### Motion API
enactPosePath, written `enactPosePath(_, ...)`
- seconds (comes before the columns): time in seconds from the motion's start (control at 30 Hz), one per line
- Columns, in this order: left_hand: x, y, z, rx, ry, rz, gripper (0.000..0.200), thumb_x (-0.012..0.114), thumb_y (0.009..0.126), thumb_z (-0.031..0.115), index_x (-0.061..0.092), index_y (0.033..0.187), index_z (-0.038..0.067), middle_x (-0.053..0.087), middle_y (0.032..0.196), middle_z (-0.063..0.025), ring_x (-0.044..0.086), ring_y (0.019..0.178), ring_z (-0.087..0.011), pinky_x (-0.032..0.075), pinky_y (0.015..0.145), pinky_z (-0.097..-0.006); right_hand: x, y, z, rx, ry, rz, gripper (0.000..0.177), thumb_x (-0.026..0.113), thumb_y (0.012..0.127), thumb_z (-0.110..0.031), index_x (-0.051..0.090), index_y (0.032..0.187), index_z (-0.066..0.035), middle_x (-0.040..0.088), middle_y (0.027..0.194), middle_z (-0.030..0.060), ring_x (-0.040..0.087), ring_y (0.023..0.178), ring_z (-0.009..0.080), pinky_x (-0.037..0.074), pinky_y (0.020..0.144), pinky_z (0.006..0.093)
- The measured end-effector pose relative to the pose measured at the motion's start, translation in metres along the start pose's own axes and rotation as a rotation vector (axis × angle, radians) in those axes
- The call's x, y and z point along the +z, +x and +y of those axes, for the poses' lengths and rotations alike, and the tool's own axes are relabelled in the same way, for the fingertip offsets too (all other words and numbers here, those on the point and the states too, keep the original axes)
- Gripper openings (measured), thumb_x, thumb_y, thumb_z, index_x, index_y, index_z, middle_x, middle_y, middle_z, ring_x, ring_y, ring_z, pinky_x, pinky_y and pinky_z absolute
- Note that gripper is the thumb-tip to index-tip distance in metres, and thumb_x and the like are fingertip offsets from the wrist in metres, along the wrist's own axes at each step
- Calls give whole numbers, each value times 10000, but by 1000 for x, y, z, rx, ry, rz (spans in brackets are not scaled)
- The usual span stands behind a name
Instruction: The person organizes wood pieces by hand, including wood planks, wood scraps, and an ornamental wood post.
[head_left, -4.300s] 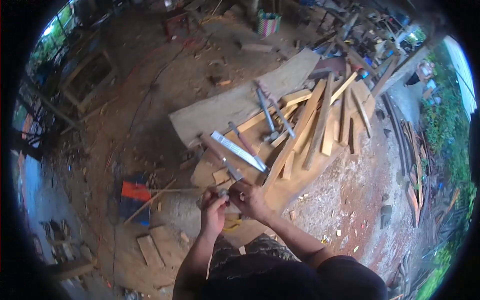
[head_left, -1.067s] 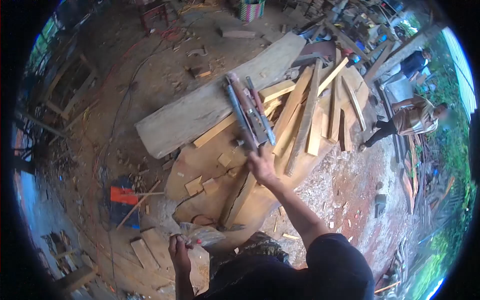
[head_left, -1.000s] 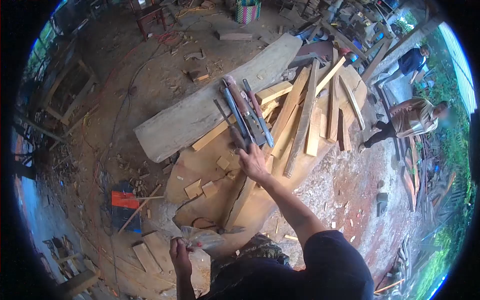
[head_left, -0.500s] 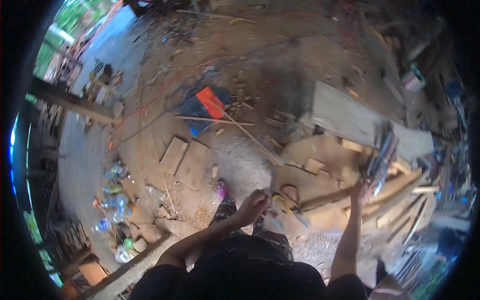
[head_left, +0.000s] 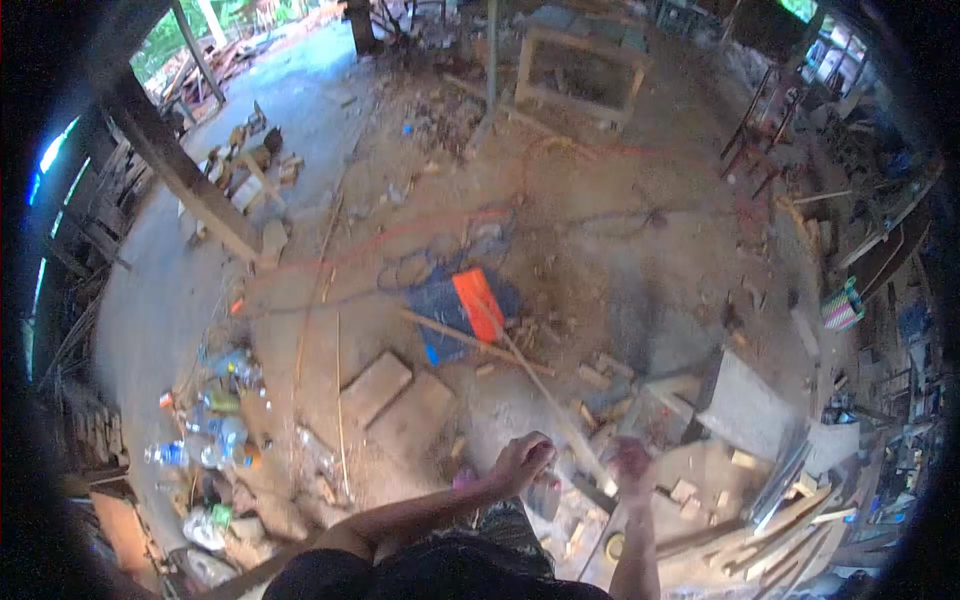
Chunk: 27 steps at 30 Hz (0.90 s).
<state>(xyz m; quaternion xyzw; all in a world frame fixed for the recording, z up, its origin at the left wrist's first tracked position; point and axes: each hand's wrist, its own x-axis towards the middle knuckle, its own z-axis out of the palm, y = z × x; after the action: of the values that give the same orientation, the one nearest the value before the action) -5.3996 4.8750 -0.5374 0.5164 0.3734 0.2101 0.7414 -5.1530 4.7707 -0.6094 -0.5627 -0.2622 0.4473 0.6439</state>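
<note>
Your left hand (head_left: 526, 460) is curled closed on a clear bag (head_left: 545, 496), which hangs below it. Your right hand (head_left: 630, 462) is beside it, slightly apart and blurred, so you cannot tell whether its fingers are open. Wood strips (head_left: 785, 535) and long tools (head_left: 786, 484) lie to the right of both hands, and an orange piece (head_left: 479, 305) lies on the ground (head_left: 590, 270) ahead.

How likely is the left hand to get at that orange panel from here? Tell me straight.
Probably not without stooping or stepping: the left hand is near the body, fingers curled, while the orange panel lies on the ground ahead, a stick by its near end.
</note>
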Motion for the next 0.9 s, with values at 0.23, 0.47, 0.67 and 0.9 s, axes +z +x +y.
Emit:
enactPosePath(0.23,-78,103,71,105,-19,71,225,513,939,198,477,1034,-3,555,885,-88,562,737,-143,493,601,-300,192,95,-92,-178,-738,-289,219,657,830,-71,603,1032,-9,612,866,83,599,734,142,478,649,261)
enactPosePath(0.47,-160,224,151,144,268,-4,300,400,978,249,521,1071,-9,534,941,-148,531,893,-264,425,796,-384,255,271,-116,-180,-769,-356,92,623,787,-17,662,869,-39,614,836,106,618,734,174,477,643,289)
enactPosePath(0.67,-261,307,207,449,605,136,309,464,946,258,537,1133,23,507,1080,-171,476,1025,-356,394,881,-415,359,400,-158,-215,-700,-499,51,624,823,-54,636,861,-21,616,779,56,606,683,146,472,626,272)
enactPosePath(0.9,-417,369,272,406,638,102,266,556,896,255,571,1076,60,581,1020,-168,535,970,-374,411,861,-443,468,532,-109,-29,-435,-585,84,655,836,-80,595,875,-36,622,783,29,593,659,112,495,625,259)
